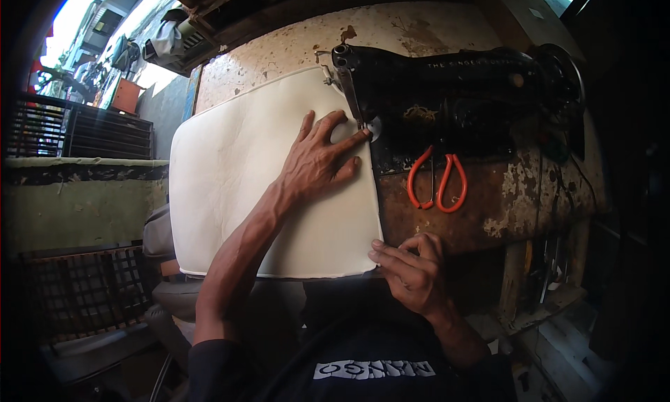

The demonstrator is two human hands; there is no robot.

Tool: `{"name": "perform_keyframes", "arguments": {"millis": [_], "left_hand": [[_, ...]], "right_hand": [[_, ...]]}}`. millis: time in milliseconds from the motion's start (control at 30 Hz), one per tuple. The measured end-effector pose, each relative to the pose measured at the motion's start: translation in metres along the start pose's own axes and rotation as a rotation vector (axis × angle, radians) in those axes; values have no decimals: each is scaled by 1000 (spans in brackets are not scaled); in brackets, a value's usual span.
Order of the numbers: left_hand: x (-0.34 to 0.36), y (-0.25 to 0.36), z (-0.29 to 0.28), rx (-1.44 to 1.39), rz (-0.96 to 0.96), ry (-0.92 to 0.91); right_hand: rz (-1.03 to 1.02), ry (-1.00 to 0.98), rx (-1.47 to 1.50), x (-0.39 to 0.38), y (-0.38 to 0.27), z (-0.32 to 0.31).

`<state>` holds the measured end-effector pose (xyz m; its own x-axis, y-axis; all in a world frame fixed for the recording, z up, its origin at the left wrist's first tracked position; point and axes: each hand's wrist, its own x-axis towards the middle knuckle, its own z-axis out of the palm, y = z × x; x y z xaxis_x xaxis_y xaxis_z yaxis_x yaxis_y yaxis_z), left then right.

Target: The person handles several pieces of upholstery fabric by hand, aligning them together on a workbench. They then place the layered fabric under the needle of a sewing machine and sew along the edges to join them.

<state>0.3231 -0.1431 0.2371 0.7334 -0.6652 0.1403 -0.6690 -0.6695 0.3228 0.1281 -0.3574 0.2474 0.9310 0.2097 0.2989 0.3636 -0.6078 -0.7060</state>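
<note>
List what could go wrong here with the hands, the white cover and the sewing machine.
The left hand lies flat on the white cover with its fingertips right by the needle, so a stitch could catch them. The right hand pinches only the near corner, so the seam may drift. The orange scissors lie close to the feed path.

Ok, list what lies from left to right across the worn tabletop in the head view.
White padded panel → left hand pressing flat on it → needle area of the black sewing machine → orange-handled scissors. The right hand pinches the panel's near right corner.
</note>
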Motion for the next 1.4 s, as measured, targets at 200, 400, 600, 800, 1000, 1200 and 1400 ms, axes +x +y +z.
{"name": "perform_keyframes", "arguments": {"millis": [200, 400, 600, 800, 1000, 1200, 1400], "left_hand": [[6, -4, -4, 2, 55, 34], [-25, 50, -11, 132, 6, -46], [-67, 97, -14, 126, -93, -159], [-77, 95, 1, 120, -96, -87], [-79, 92, 3, 67, -87, -72], [-82, 92, 4, 69, -74, -60], [-84, 92, 7, 83, -62, -65]], "right_hand": [[-47, 40, -22, 1, 3, 5], [-120, 91, -49, -12, 8, 9], [-101, 190, 94, -21, 10, 18], [-173, 189, 82, -22, 17, 16], [-239, 178, 50, -22, 22, 16], [-282, 161, 10, -26, 26, 19], [-290, 128, -183, -35, 23, 15]]}}
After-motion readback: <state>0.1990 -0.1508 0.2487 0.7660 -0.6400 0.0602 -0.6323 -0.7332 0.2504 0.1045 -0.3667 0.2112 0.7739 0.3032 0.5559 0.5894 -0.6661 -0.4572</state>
